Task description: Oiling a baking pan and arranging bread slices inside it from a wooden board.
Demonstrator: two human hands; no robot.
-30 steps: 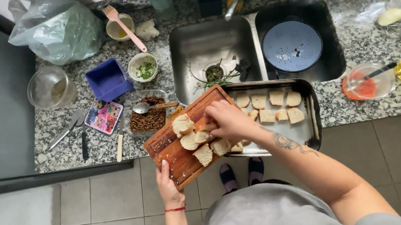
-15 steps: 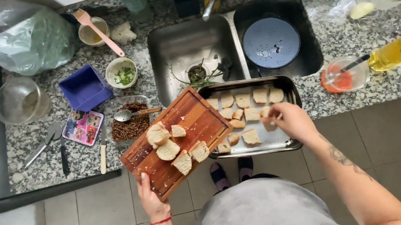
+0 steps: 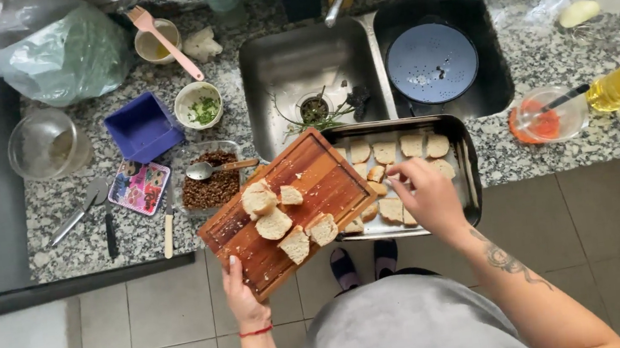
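Over baking tray (image 3: 468, 168) | left hand (image 3: 240, 296) grips cutting board (image 3: 312, 189) | right hand (image 3: 425, 196) fingers loose over bread slices (image 3: 392, 209)

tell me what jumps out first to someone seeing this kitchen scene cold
A wooden cutting board carrying bread pieces sits tilted at the counter's edge, the left hand gripping its near corner. Beside it, the right hand reaches into a metal baking tray lined with more bread. Behind them lies a double sink with a blue colander.
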